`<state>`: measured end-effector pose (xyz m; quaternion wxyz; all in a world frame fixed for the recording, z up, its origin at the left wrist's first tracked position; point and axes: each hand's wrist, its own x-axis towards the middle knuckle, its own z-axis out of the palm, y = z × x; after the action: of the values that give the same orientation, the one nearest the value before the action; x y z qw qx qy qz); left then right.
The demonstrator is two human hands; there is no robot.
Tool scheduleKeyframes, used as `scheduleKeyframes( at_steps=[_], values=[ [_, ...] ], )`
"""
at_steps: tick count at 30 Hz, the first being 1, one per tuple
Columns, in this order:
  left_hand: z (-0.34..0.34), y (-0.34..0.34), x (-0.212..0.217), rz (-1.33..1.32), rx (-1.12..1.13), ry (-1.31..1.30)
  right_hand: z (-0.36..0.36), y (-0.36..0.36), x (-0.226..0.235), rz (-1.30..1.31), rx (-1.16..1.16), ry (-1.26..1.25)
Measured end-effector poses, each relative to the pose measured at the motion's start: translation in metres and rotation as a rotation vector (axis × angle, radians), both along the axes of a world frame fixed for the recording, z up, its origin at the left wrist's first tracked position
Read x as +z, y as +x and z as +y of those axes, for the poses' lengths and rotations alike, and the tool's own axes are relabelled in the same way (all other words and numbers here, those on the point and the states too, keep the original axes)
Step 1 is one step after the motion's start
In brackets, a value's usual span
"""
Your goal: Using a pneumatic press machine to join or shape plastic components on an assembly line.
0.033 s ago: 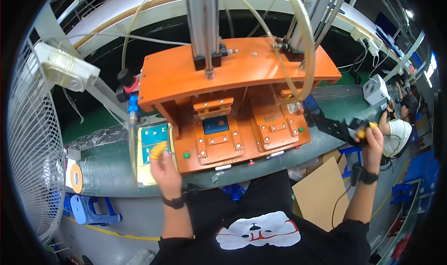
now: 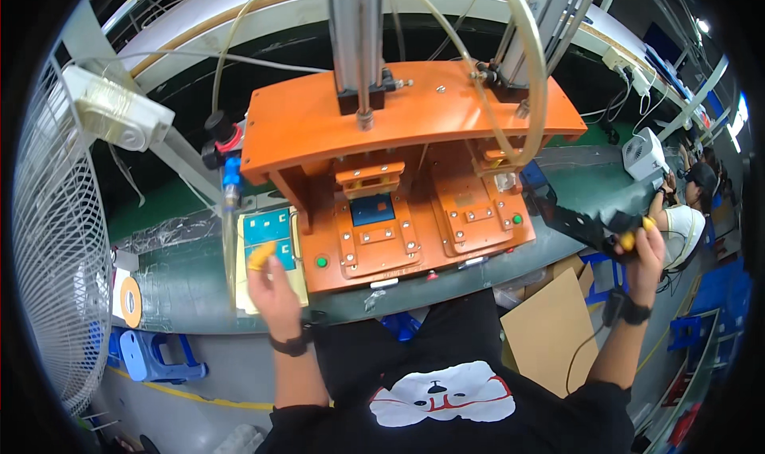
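Note:
My left hand [image 2: 269, 285], with yellow finger cots, reaches onto a stack of teal circuit boards [image 2: 267, 229] lying on a pale yellow tray [image 2: 243, 294] left of the orange press fixture [image 2: 398, 127]. Its fingertips touch the top board; whether they grip it is unclear. A blue board [image 2: 373, 209] sits in the fixture's left nest, while the right nest [image 2: 472, 207] shows only orange plates. My right hand [image 2: 641, 247], also with yellow fingertips, is out at the far right, closed on the end of a flat black part [image 2: 578, 223] held above the green bench edge.
A large white fan guard [image 2: 56, 239] fills the left. A tape roll [image 2: 130, 301] lies on the bench, a blue stool [image 2: 155, 357] below it. A cardboard sheet [image 2: 550, 326] leans under the bench. Another person [image 2: 685, 215] works at far right beside a small white fan [image 2: 644, 155].

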<state>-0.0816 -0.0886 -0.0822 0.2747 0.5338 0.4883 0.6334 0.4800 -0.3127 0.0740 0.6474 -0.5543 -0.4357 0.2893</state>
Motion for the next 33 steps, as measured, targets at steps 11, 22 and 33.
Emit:
scheduleKeyframes(
  at_steps=[11,22,33],
  values=[
    [0.032,-0.070,-0.053,0.921,-0.234,0.058,0.077,-0.212,0.000,-0.862,0.690,0.404],
    [0.030,-0.062,-0.061,1.150,-0.191,-0.181,0.189,-0.281,-0.064,-1.210,0.499,0.420],
    [0.044,-0.074,-0.068,0.829,-0.197,-0.211,0.184,-0.303,-0.062,-1.365,0.411,0.118]
  ],
)
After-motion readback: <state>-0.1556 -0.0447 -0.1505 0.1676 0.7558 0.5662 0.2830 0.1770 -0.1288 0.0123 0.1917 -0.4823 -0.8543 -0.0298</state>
